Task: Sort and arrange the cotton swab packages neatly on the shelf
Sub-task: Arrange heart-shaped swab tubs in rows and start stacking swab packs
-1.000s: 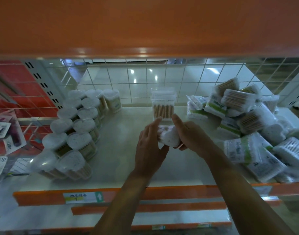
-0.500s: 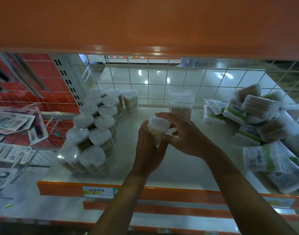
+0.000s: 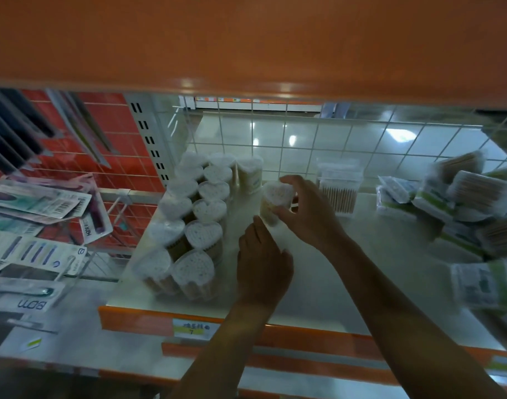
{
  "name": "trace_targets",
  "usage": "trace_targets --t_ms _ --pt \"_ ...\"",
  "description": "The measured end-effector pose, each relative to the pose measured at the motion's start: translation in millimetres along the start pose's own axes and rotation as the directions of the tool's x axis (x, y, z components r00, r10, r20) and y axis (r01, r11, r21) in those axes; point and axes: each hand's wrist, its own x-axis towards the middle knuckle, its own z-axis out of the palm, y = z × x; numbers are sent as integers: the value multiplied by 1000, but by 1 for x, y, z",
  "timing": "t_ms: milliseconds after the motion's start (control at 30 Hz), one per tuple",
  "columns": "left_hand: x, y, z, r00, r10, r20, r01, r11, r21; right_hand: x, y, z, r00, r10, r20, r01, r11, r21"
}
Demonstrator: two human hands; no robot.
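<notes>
The right hand (image 3: 307,217) curls its fingers round a heart-shaped swab tub (image 3: 275,197) over the shelf (image 3: 347,283) — just beside the rows of like tubs (image 3: 194,226) — while the left hand (image 3: 264,263) sits near, fingers relaxed.

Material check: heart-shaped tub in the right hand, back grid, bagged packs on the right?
Tub: likely clear rigid plastic, glossy; swab tips and sticks show through the wall.
Back grid: seemingly white-coated metal wire; thin straight rods, floor visible through.
Bagged packs: probably soft plastic film; crinkled, shiny.
</notes>
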Motion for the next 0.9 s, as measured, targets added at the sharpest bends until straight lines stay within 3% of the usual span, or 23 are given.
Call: trace_targets --t_ms 100,233,433,900 --pt "-3 -6 8 997 72 4 -71 983 168 13 -5 14 999 15 -30 -15 1000 2" --pt "-8 -7 11 994 106 34 -111 961 253 25 -15 33 1000 -2 -30 2 1000 19" --pt "-9 -9 12 993 98 68 -113 957 268 36 -22 55 999 40 12 -40 999 16" --pt "-11 -7 13 991 112 71 -127 958 258 48 -22 68 995 92 -39 -91 995 29"
